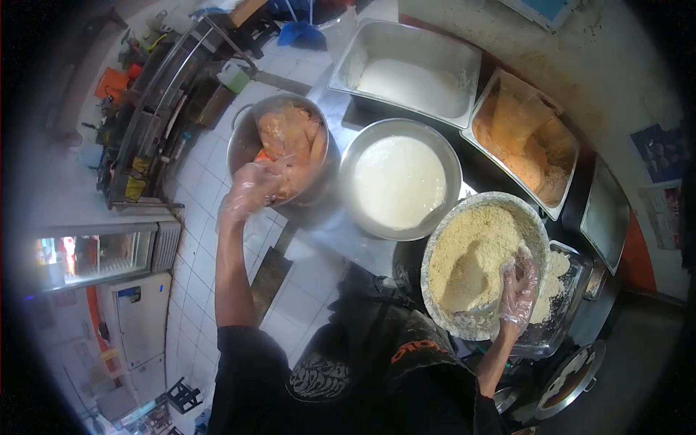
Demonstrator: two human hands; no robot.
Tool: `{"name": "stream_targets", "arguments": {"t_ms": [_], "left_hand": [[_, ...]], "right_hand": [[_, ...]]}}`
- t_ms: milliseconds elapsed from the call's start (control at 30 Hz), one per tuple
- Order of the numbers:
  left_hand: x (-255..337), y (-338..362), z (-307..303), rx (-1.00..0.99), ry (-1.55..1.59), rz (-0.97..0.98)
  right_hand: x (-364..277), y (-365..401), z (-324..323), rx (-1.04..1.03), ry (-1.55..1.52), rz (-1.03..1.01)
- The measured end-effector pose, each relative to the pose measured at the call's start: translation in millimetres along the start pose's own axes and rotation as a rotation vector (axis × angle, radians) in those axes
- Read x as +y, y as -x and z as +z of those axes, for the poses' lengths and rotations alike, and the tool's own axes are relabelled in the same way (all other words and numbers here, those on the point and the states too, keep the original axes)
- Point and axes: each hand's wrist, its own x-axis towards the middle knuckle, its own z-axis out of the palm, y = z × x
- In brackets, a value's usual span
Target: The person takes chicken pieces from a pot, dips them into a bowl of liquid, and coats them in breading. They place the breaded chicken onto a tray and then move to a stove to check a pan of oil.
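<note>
My left hand [251, 190], in a clear plastic glove, reaches over the rim of a deep metal pot [239, 147]. Its fingers are among pale orange raw chicken pieces [288, 134] and blend with them, so I cannot tell how far they are closed. My right hand [519, 284], also gloved, is at the right side of a large round bowl [433, 250] filled with yellowish breading [467, 232]. Crumbs coat its fingertips, and its fingers are apart. Between the pot and this bowl stands a wide metal bowl of white batter [399, 181].
A rectangular metal pan of white powder [409, 83] stands at the back. Beside it, another pan holds orange powder in a plastic bag [525, 138]. A clear tray [573, 290] with spilled breading sits right of the round bowl. A lidded pot [573, 380] is lower right.
</note>
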Motion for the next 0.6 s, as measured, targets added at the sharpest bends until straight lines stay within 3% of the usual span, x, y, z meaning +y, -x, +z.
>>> {"name": "stream_targets", "arguments": {"t_ms": [67,200,267,300,367,467,500,533,600], "left_hand": [[19.3,0.2,14.4,-0.003,-0.543,0.149],[16.7,-8.8,37.0,0.186,-0.676,0.224],[42.5,-4.8,33.5,-0.007,-0.773,-0.057],[27.1,-11.9,31.3,-0.007,-0.774,-0.058],[-17.0,-29.0,25.8,-0.079,-0.74,0.221],[34.6,-6.5,20.0,-0.221,-0.63,0.237],[20.2,-13.6,20.1,-0.221,-0.632,0.24],[-11.2,-26.1,21.8,-0.214,-0.333,0.224],[-52.3,-43.7,26.5,-0.198,-0.034,0.203]], "right_hand": [[5.2,-5.7,6.8,-0.009,-0.048,-0.05],[-0.9,-6.5,11.5,-0.042,0.077,-0.102],[1.4,-4.1,17.3,-0.023,0.009,-0.167],[-5.9,-1.6,18.3,-0.023,0.009,-0.167],[-23.8,1.7,17.1,-0.103,0.081,-0.126],[-2.1,2.3,27.5,-0.094,-0.016,-0.2],[3.0,2.3,30.9,-0.091,-0.018,-0.199],[7.6,3.0,32.9,-0.102,-0.024,-0.216],[5.5,2.6,34.0,-0.117,-0.031,-0.238]]}}
